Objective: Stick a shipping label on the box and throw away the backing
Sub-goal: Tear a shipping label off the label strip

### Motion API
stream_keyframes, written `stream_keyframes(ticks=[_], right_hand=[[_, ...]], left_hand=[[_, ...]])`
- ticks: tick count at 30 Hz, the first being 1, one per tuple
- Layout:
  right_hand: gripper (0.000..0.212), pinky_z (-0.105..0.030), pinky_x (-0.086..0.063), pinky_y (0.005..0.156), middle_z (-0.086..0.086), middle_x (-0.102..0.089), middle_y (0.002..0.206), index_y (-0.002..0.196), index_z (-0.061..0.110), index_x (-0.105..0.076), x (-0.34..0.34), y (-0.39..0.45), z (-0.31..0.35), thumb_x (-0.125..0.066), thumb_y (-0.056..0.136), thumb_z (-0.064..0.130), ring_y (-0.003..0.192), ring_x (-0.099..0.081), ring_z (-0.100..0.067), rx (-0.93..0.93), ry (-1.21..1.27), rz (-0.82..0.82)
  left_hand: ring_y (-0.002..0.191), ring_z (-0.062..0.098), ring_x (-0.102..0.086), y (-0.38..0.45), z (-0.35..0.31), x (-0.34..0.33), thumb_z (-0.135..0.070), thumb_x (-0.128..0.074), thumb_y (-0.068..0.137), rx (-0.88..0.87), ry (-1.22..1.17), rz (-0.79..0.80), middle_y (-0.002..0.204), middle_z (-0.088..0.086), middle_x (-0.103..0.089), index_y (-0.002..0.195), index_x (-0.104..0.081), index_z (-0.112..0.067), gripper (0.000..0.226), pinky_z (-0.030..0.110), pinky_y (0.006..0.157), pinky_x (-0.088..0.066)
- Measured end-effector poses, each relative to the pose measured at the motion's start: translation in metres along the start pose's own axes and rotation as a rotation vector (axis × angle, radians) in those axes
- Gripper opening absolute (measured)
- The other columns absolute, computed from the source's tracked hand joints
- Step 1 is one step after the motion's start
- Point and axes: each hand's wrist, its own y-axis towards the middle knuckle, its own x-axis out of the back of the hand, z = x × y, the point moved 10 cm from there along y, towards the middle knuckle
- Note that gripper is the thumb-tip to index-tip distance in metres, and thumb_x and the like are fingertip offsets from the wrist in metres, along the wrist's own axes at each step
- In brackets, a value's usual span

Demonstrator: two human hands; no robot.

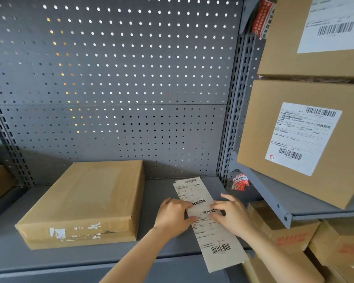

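The task looks barely begun. A flat cardboard box (86,201) lies on the grey shelf (12,256) with its top face bare — no label on it yet, only torn white scraps on its near edge. Just to its right, apart from it, a strip of shipping labels (211,227) lies along the shelf, its near end overhanging the front edge. Both hands are on the strip about its middle: the left hand (173,214) presses down on its left side with fingers curled onto the paper, and the right hand (232,213) pinches at its right side, fingertips on the sheet near a barcode. They seem to be working one label loose — whether by peeling or tearing I cannot tell. Still ahead, by my reading: freeing the label, laying it on the box, and binning the backing; no bin is in view.
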Motion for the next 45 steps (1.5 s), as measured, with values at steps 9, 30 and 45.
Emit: stream_keyframes(ticks=[9,30,45], right_hand=[[0.052,-0.032,-0.036,0.104,-0.002,-0.047,0.139,0.130,0.029,-0.057,0.010,-0.002,0.000,-0.067,0.081,0.045,0.129,-0.046,-0.020,-0.115,0.062,-0.032],[0.007,-0.028,-0.048,0.080,0.005,-0.072,0.092,0.088,0.015,-0.069,0.080,0.052,0.057,-0.067,0.086,0.021,0.089,-0.066,-0.012,-0.014,0.641,-0.101],[0.004,-0.027,-0.047,0.082,0.012,-0.072,0.087,0.082,0.027,-0.072,0.102,0.065,0.125,-0.070,0.082,0.030,0.089,-0.064,-0.007,0.247,0.371,0.040]], left_hand=[[0.105,0.013,-0.059,0.002,0.003,0.019,-0.037,-0.055,0.090,0.022,-0.031,-0.180,0.110,-0.011,-0.070,0.105,-0.069,-0.027,0.023,0.027,0.094,-0.039],[0.128,0.016,-0.041,0.012,-0.014,0.114,-0.036,-0.060,0.085,-0.156,-0.073,-0.318,0.143,-0.009,-0.043,0.131,-0.042,-0.028,0.050,0.032,0.102,-0.036],[0.108,0.017,-0.050,0.042,-0.017,0.178,-0.033,-0.041,0.098,-0.304,0.267,-0.232,0.111,-0.004,-0.064,0.107,-0.064,-0.019,0.029,0.035,0.110,-0.026]])
